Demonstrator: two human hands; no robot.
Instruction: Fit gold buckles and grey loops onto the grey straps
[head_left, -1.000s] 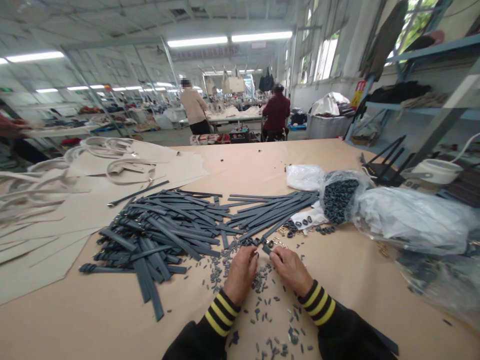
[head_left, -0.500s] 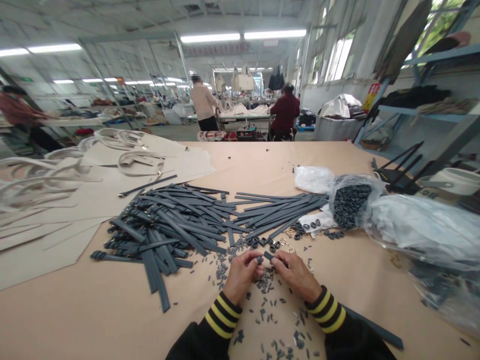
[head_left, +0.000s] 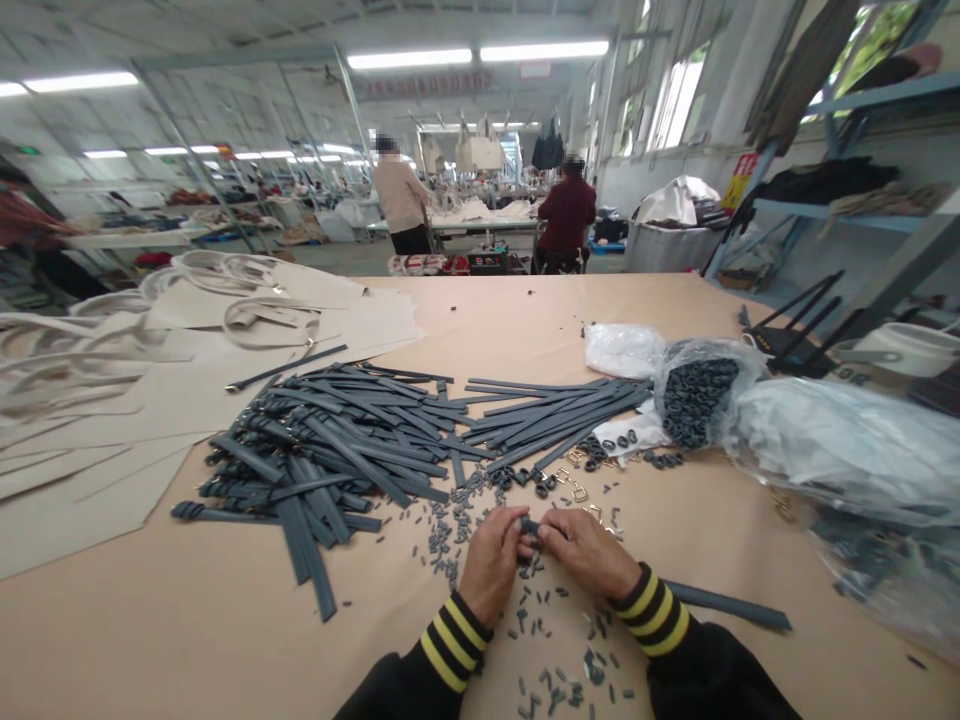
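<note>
My left hand (head_left: 489, 562) and my right hand (head_left: 589, 548) meet at the table's near middle, each with fingers pinched. Between the fingertips shows a dark piece (head_left: 528, 525): a small loop on the left side against a strap end on the right. How far the strap end sits inside the loop is hidden. The dark blue-grey strap (head_left: 731, 606) runs out beneath my right forearm. Just beyond the hands lie loose dark loops (head_left: 544, 484) and gold metal rings (head_left: 578, 494). Small dark scraps (head_left: 442, 535) are scattered around and below the hands.
A heap of dark straps (head_left: 330, 440) lies left, a flatter bunch of straps (head_left: 555, 415) ahead. Beige panels with handles (head_left: 172, 370) cover the far left. Plastic bags (head_left: 825, 440), one bag of loops (head_left: 701, 400), and a white bucket (head_left: 911, 350) stand right. Other people work beyond.
My hands have come together, closing the gap between the small loop and the strap end. The strap's far end has shifted slightly left and up. The view has moved a little.
</note>
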